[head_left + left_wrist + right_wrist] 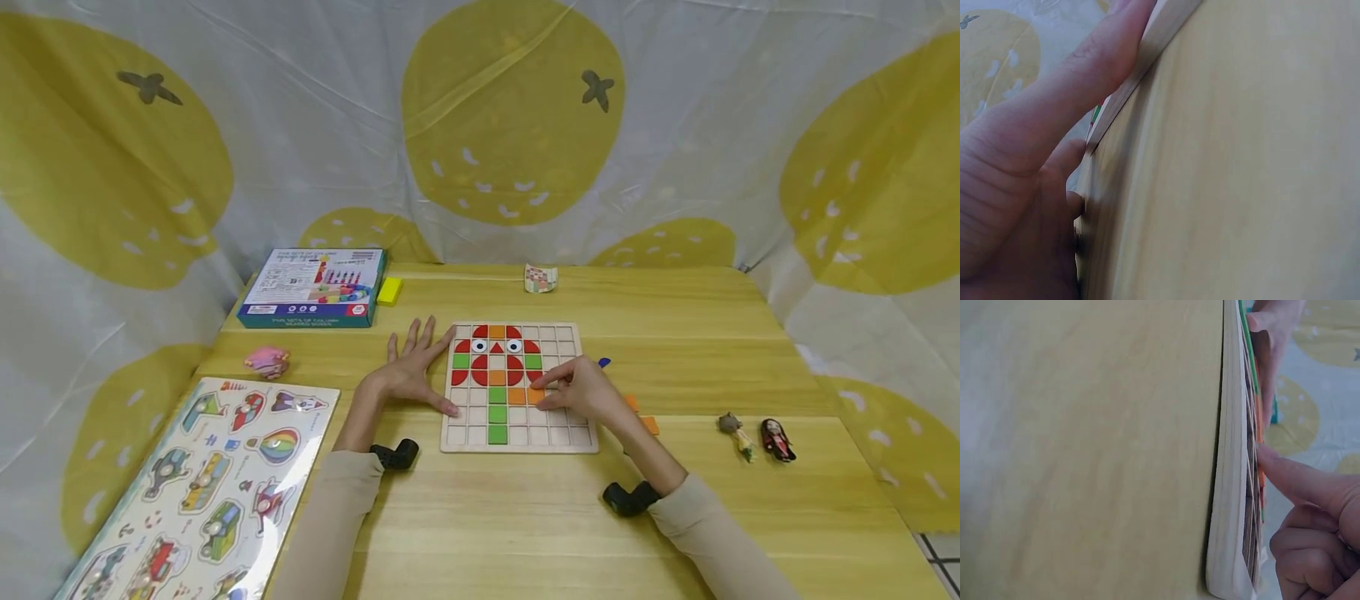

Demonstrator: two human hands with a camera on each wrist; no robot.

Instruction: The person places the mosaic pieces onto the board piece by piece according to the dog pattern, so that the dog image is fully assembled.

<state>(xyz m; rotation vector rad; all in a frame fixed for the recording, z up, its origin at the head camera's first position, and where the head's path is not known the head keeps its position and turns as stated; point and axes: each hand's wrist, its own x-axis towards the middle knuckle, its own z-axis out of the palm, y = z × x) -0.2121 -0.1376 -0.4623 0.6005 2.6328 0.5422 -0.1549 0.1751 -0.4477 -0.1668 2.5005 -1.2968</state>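
A wooden grid board [519, 450] lies on the table, with red, green, orange and white pieces set in a bird-like pattern with two eye pieces. My left hand [408, 372] is spread at its left side, thumb [1094, 65] lying over the rim and a finger at the board's edge. With thumb and index finger my right hand [581, 387] pinches an orange square tile [535, 396] in the row right of the green column; its other fingers are curled in. In the right wrist view, the right thumb [1300, 481] meets the orange tile's edge.
Loose orange tiles [649, 425] and a blue piece [603, 362] lie right of the board, partly behind my right arm. A pattern card [540, 278], a boxed toy [315, 287], a yellow block [390, 291], a pink toy [267, 362], a vehicle puzzle [300, 467] and two small figures [777, 440] surround it.
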